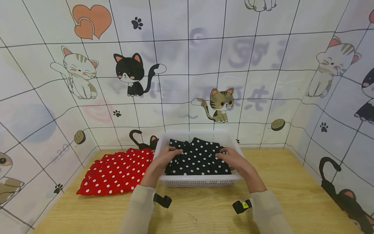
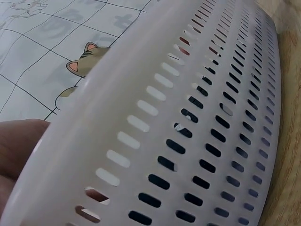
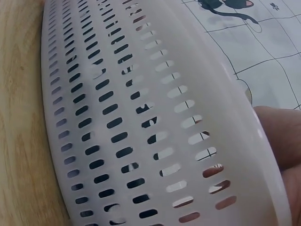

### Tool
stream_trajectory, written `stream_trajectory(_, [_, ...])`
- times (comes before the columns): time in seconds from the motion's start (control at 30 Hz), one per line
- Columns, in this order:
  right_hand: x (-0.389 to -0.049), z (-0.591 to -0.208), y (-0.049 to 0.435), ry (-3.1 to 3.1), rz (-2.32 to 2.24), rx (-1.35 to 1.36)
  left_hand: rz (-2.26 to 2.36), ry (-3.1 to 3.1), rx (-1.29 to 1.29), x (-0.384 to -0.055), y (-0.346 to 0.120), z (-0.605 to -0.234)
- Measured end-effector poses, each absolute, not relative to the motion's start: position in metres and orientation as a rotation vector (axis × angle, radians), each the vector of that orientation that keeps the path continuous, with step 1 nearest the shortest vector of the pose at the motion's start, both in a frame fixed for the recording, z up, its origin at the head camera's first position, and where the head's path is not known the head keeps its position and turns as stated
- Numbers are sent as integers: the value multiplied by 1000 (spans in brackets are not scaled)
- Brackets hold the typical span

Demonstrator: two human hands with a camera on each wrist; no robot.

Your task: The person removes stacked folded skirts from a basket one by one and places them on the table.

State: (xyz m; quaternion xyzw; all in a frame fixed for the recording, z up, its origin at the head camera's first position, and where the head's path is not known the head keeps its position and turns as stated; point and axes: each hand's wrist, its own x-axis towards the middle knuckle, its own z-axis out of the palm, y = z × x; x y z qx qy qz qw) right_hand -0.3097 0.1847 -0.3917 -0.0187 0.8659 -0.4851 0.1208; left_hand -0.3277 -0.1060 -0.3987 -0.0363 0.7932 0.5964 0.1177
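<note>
1. Here, a red polka-dot cloth [image 1: 117, 172] is lying on the wooden table [image 1: 194, 211], at nine o'clock from the white basket [image 1: 200, 182].
2. The left hand [image 1: 165, 156] is touching the black polka-dot cloth [image 1: 200, 159] at its nine o'clock side; whether the fingers are gripping fabric, I cannot tell.
3. That black polka-dot cloth is lying inside the white basket, between both hands.
4. The right hand [image 1: 233, 158] is touching it at three o'clock; whether it is pinching fabric, I cannot tell either.
</note>
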Motion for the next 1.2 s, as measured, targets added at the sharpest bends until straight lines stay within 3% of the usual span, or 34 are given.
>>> stream_trajectory(0.6, [-313,-398,182,2662,-1302,-92,1745,2285,-56,-329,-110,-399])
stream_trajectory(1.2, [-310,-394,186,2593,-1506,-88,1857,2249,63,-329,-112,-391])
